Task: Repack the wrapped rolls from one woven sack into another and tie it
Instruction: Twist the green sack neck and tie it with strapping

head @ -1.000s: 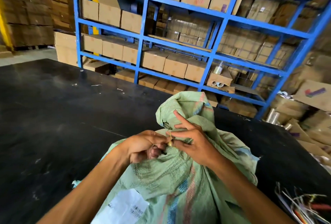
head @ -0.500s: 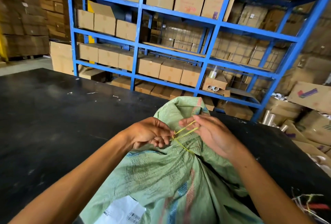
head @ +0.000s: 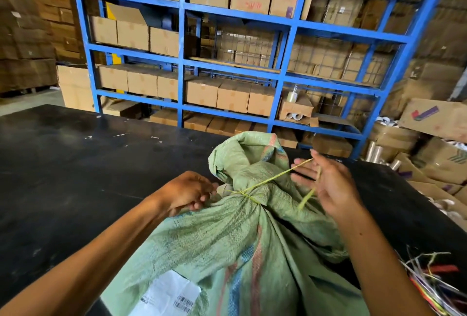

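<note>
A pale green weave is shown on the woven sack (head: 235, 247), crossed lengthwise by a faded red stripe and a blue stripe, both repeated up at the gathered top. A yellow-green string (head: 275, 176) is seen wound at the neck. A white label (head: 166, 295) printed with black barcodes is stuck low on the sack. The desk (head: 75, 176) is given as flat black, flecked with pale specks. Behind, bright blue is worn by the shelving (head: 182, 63), filled with plain brown cartons (head: 202, 92). Multicoloured strands (head: 429, 283), red, yellow and white among them, are glimpsed at the right edge.
</note>
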`<act>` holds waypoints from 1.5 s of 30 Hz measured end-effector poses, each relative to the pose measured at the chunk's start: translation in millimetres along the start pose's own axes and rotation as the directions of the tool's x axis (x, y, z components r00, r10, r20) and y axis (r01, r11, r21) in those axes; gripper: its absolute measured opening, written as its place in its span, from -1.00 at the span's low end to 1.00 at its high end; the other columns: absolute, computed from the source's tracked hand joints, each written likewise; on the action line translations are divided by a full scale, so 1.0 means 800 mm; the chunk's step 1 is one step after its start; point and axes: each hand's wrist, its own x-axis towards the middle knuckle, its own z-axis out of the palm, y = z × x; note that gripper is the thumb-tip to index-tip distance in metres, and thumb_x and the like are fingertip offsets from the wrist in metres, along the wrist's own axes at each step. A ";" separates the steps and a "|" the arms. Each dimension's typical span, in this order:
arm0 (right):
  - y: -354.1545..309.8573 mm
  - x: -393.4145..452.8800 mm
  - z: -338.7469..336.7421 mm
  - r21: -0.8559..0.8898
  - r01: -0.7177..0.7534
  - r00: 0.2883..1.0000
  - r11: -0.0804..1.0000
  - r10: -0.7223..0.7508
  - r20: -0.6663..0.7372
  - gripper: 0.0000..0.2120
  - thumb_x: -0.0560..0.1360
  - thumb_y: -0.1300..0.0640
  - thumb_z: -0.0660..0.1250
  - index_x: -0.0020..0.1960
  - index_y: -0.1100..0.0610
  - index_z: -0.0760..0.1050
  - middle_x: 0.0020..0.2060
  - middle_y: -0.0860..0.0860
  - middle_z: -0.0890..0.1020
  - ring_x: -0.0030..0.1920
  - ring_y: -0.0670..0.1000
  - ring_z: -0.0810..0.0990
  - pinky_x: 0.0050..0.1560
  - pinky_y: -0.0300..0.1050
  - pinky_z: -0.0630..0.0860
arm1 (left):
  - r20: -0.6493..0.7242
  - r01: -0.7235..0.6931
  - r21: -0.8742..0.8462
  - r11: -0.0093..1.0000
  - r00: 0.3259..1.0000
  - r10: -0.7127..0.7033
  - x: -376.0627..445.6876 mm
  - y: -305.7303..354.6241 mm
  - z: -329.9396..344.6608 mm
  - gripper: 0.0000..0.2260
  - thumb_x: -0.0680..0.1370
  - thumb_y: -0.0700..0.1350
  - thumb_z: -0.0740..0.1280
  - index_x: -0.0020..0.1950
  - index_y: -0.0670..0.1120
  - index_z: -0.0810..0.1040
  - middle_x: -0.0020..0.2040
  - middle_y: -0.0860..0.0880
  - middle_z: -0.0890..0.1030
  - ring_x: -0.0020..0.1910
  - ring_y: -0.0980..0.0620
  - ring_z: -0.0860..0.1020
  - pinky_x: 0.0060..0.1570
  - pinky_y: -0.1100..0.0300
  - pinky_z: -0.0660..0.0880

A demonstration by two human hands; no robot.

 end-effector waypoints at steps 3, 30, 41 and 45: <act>-0.023 -0.012 0.007 -0.059 0.077 0.987 0.995 -0.068 0.143 -0.83 0.59 0.15 0.20 -0.12 0.22 0.47 -0.36 0.08 0.64 -0.36 -0.02 0.64 -0.39 -0.16 0.61 | 0.026 -0.024 -0.388 0.921 0.999 0.037 0.001 0.014 0.019 -0.84 0.58 -0.22 0.27 -0.15 -0.23 0.58 -0.53 0.02 0.38 -0.60 0.13 0.29 -0.62 0.34 0.19; 0.121 -0.013 0.062 -0.578 0.654 0.751 0.488 -0.329 0.573 -0.95 0.39 0.14 0.36 -0.16 0.07 0.59 0.02 -0.14 0.57 0.17 -0.20 0.50 0.17 -0.28 0.36 | -0.285 -0.355 -0.358 0.864 0.922 0.261 -0.021 -0.023 0.061 -0.78 0.60 -0.16 0.23 -0.20 -0.24 0.47 -0.48 -0.05 0.42 -0.54 0.05 0.35 -0.50 0.27 0.27; 0.154 -0.017 0.052 -0.556 0.643 0.764 0.527 -0.382 0.521 -0.67 0.50 0.02 0.21 0.17 0.09 0.62 0.36 -0.10 0.44 0.35 -0.19 0.39 0.36 -0.12 0.38 | -0.211 -0.347 -0.226 0.910 0.929 0.302 -0.032 -0.020 0.059 -0.78 0.61 -0.19 0.20 -0.19 -0.24 0.47 -0.48 -0.06 0.47 -0.56 0.04 0.40 -0.51 0.28 0.36; 0.162 -0.018 0.047 -0.491 0.758 0.652 0.429 -0.490 0.579 -0.67 0.53 0.06 0.21 0.19 0.17 0.59 0.46 0.08 0.31 0.39 0.00 0.39 0.27 0.04 0.47 | -0.033 -0.086 -0.433 0.897 0.996 0.080 -0.034 -0.023 0.057 -0.80 0.60 -0.25 0.21 -0.19 -0.25 0.53 -0.50 -0.07 0.51 -0.59 0.07 0.45 -0.59 0.34 0.30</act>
